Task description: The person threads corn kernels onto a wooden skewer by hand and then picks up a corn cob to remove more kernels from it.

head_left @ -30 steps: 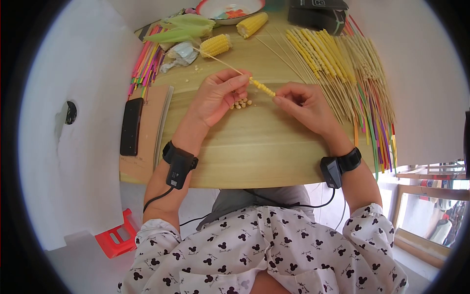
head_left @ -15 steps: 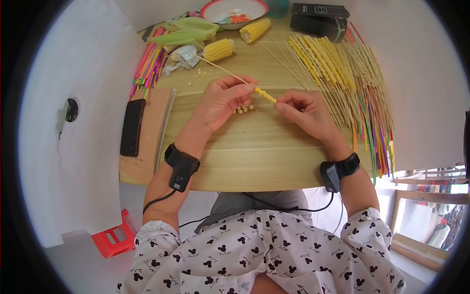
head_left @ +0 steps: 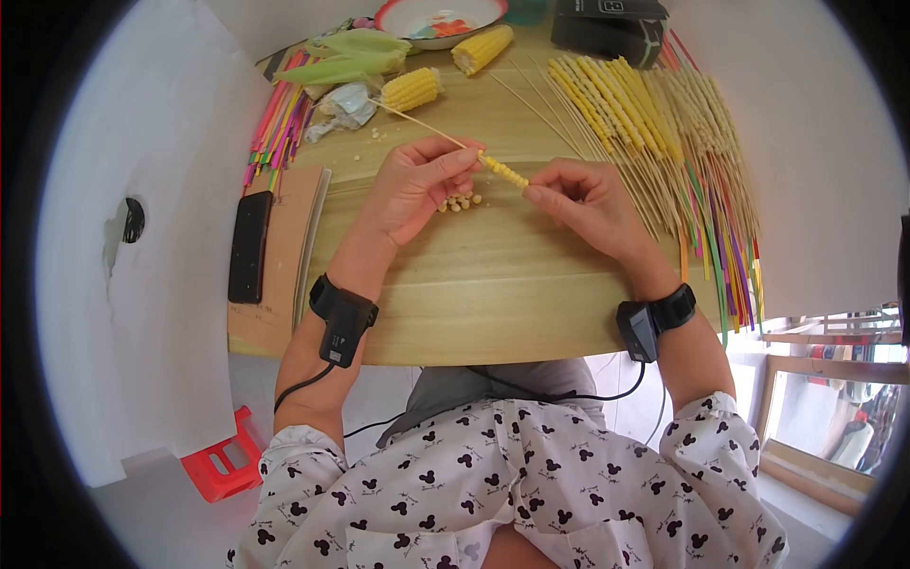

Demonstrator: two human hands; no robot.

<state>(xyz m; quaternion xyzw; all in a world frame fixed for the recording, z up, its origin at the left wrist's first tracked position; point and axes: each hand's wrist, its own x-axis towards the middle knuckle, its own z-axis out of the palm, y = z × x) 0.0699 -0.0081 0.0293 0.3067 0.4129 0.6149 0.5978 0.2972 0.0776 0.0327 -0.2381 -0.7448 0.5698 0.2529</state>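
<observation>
A thin wooden skewer (head_left: 417,121) slants down to the right, with a row of yellow corn kernels (head_left: 502,171) on its lower end. My left hand (head_left: 417,185) pinches the skewer just above the kernels. At the kernel end, the thumb and fingers of my right hand (head_left: 583,204) are pressed together at the last kernel. Loose kernels (head_left: 460,201) lie on the wooden table (head_left: 455,303) beside and partly under my left hand. Beyond the hands are two corn cobs, one partly stripped (head_left: 412,89) and one farther back (head_left: 482,49).
Kernel-covered skewers (head_left: 616,104) and bare sticks lie at the right, over coloured strips (head_left: 725,256). At the left are a phone (head_left: 250,247) on a brown notebook (head_left: 294,228), more strips (head_left: 275,128) and husks (head_left: 355,57). A bowl (head_left: 441,40) and black box (head_left: 611,33) stand behind.
The view has shifted slightly. Both hands and the skewer appear a little farther left and higher, still in the same hold.
</observation>
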